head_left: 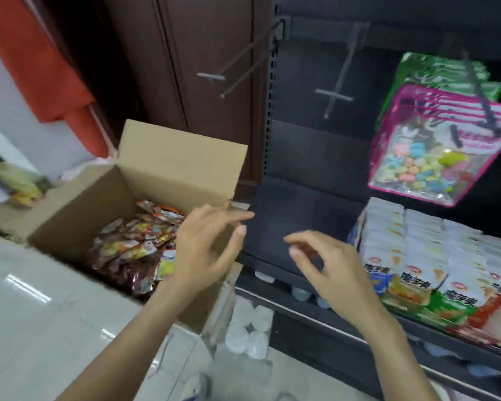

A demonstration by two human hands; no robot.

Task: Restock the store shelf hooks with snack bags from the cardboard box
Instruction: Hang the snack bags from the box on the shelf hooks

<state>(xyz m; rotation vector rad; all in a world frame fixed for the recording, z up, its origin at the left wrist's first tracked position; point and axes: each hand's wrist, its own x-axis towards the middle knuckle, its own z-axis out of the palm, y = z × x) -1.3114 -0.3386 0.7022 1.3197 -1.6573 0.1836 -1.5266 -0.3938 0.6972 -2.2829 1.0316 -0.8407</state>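
1. Both hands are empty and held in the air between the box and the shelf; motion blur softens the fingers.
2. Left hand [207, 250]: fingers loosely spread and relaxed, gripping nothing, over the right edge of the cardboard box [104, 204].
3. Right hand [327, 267]: fingers loosely curled, thumb and forefinger apart, holding nothing, in front of the dark shelf panel [301, 215].
4. Snack bags [133, 247]: a heap of brown, orange and yellow packets inside the box, just left of and below the left hand, not touched by it. Well apart from the right hand.
5. The box stands open on the pale tiled floor [41, 328], its far flap upright, set against the shelf unit's left end.
6. Shelf hooks [334, 96]: two bare metal prongs stick out from the dark back panel above the hands; another bare pair [229, 79] stands further left.
7. To the right, a hook carries candy bags [428, 157] with pink edging and pastel pieces inside; green bags [434, 73] hang behind them.
8. Below these, rows of white-topped packets [434, 256] fill the lower shelf, just beside the right hand.
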